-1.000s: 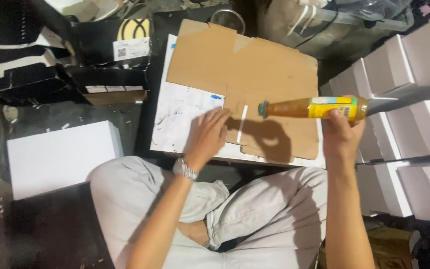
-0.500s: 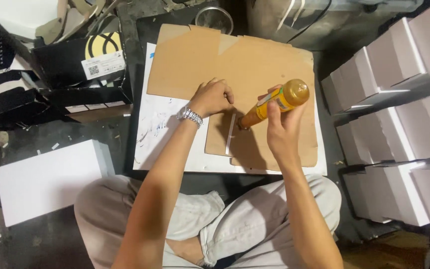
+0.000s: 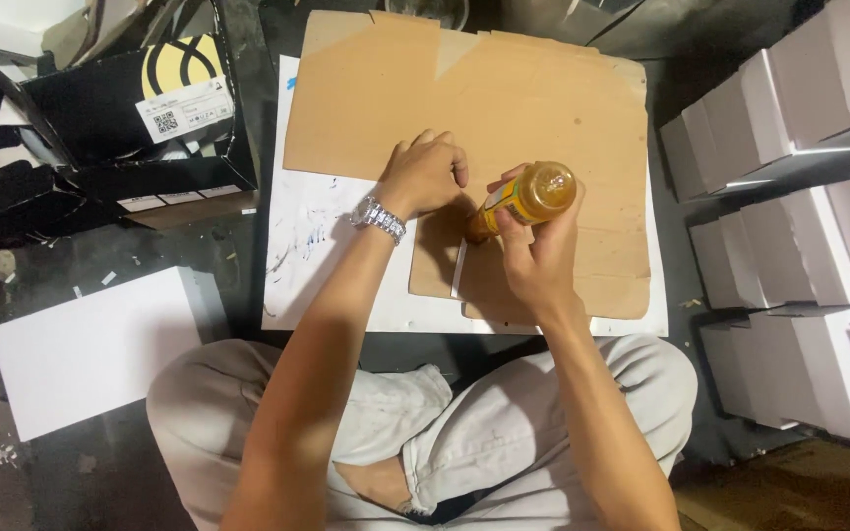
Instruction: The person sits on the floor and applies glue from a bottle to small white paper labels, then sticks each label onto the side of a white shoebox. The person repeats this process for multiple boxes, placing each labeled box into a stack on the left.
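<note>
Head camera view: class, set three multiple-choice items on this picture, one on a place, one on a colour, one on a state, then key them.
1. Where do the stacked white boxes stand?
A. on the person's right
B. on the person's lap
C. on the cardboard

2. What colour is the bottle in the right hand?
A. blue
B. amber-yellow
C. black

3. How is the bottle held?
A. lying flat on the floor
B. nozzle up
C. tipped nozzle-down onto the cardboard sheet

Key: 1 A, the boxes fill the right edge of the view, beside the right knee. 2 B, its body shows amber-yellow between the fingers. 3 C, its base faces the camera and its tip meets the cardboard by a thin white strip, near the left hand.
</note>
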